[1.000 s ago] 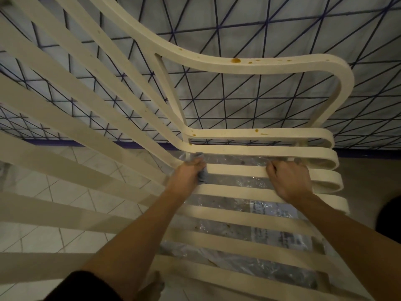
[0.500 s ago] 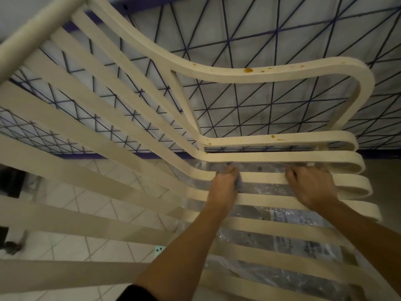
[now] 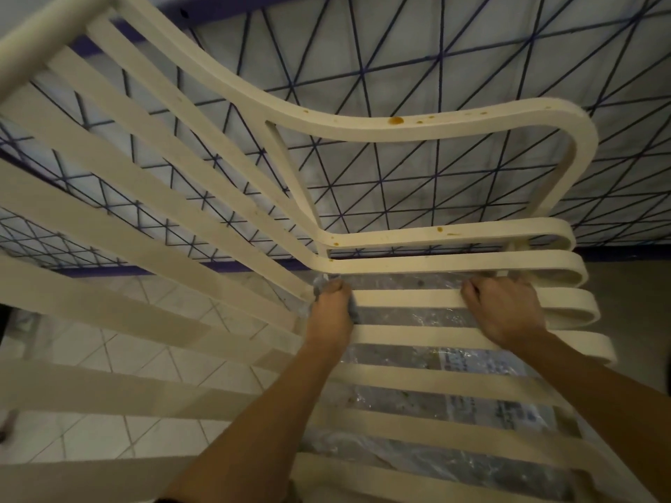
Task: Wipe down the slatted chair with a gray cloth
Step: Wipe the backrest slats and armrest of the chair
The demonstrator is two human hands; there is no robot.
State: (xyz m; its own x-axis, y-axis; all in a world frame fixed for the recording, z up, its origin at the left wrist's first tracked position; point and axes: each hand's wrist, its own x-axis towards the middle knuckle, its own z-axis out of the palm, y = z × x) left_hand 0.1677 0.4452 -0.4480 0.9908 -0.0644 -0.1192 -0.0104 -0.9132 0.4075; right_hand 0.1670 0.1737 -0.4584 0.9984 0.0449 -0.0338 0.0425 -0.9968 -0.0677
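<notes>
Gray cloth (image 3: 353, 311) bunched in left hand (image 3: 330, 312) at slatted chair (image 3: 399, 134) seat-back bend | right hand (image 3: 504, 310) gripping its slat edge

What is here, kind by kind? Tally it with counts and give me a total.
slatted chair: 1
gray cloth: 1
grips: 2, left grip holding the gray cloth, right grip gripping a seat slat
clear plastic sheet under the seat: 1
Total: 5
</notes>
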